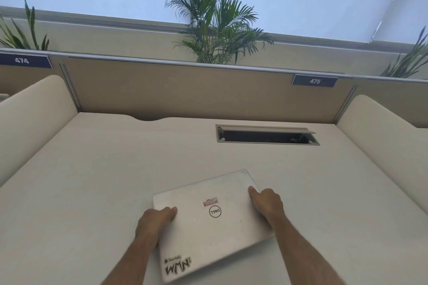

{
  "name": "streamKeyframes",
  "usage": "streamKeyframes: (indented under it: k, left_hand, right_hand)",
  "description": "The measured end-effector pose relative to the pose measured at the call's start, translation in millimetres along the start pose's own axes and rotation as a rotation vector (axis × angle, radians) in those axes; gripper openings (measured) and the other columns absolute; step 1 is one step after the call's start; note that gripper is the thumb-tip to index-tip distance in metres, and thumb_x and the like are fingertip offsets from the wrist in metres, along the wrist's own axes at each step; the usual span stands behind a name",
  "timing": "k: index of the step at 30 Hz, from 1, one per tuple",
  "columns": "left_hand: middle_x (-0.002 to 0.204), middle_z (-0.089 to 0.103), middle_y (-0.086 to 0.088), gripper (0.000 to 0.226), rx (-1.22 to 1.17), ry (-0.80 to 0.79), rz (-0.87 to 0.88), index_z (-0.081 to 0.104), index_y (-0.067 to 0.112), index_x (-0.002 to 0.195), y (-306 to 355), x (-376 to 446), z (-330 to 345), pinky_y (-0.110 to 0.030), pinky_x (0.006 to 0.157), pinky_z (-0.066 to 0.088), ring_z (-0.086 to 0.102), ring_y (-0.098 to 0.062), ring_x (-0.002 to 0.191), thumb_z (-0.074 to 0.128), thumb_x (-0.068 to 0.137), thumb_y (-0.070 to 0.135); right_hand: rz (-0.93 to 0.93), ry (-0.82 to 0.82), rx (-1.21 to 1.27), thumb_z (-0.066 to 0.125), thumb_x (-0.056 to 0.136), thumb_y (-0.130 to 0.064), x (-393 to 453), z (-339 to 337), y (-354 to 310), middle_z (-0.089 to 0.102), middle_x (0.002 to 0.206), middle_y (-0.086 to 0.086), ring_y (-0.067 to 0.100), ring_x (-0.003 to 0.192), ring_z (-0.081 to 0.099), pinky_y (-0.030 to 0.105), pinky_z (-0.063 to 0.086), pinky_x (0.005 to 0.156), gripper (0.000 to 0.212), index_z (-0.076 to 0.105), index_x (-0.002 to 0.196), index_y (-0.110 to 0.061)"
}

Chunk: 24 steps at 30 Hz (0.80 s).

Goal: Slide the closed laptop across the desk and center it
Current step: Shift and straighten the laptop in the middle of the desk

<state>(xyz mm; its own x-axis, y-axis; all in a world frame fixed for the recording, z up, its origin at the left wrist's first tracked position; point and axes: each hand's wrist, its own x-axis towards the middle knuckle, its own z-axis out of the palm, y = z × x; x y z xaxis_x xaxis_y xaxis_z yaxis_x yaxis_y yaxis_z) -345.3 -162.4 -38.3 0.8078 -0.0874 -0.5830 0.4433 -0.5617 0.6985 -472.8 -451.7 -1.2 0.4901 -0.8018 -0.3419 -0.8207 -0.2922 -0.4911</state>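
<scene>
A closed silver laptop [215,224] with a round logo and stickers lies flat on the cream desk [115,180], near the front and turned a little counter-clockwise. My left hand [155,222] grips its left edge, fingers curled onto the lid. My right hand [266,203] holds its right edge, with the fingertips pressed on the lid near the far right corner. Both forearms reach in from the bottom of the view.
An open cable hatch [266,135] is set into the desk at the back right. Cream side dividers [34,118] flank the desk, a tan partition [185,90] labelled 475 closes the back, and a palm plant [215,21] rises behind it.
</scene>
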Motion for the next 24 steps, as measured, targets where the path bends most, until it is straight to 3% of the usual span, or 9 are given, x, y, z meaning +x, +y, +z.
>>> streamKeyframes:
  k: [6,13,19,24]
  left_hand:
    - [0.114,0.070,-0.017,0.069,0.291,0.045,0.070,0.066,0.005,0.116,15,-20,-5,-0.044,0.089,0.058,0.068,-0.035,0.101,0.057,0.082,0.064]
    - [0.098,0.074,-0.011,0.086,0.524,0.154,0.170,0.068,0.012,0.094,11,-24,-3,-0.039,0.082,0.060,0.072,-0.032,0.089,0.032,0.075,0.088]
    - [0.114,0.069,-0.008,0.085,0.713,0.227,0.192,0.068,0.012,0.110,9,-21,2,-0.036,0.085,0.049,0.065,-0.029,0.107,0.028,0.084,0.083]
    - [0.113,0.069,-0.007,0.088,0.747,0.239,0.196,0.069,0.013,0.109,6,-17,1,-0.036,0.082,0.048,0.065,-0.028,0.106,0.027,0.081,0.085]
  right_hand:
    - [-0.122,0.101,-0.277,0.031,0.096,-0.058,-9,4,6,0.064,0.121,0.014,0.033,0.114,0.059,0.038,0.047,0.093,0.065,0.064,0.116,-0.007]
    - [-0.222,0.159,-0.413,0.026,0.099,-0.055,-7,6,9,0.068,0.115,0.009,0.029,0.110,0.061,0.036,0.047,0.090,0.062,0.067,0.107,-0.009]
    - [-0.247,0.183,-0.445,0.027,0.099,-0.054,-3,10,12,0.068,0.113,0.007,0.027,0.109,0.062,0.035,0.046,0.089,0.060,0.066,0.105,-0.009]
    - [-0.272,0.202,-0.478,0.029,0.098,-0.055,-1,12,12,0.070,0.110,0.007,0.027,0.106,0.064,0.035,0.047,0.087,0.059,0.067,0.101,-0.010]
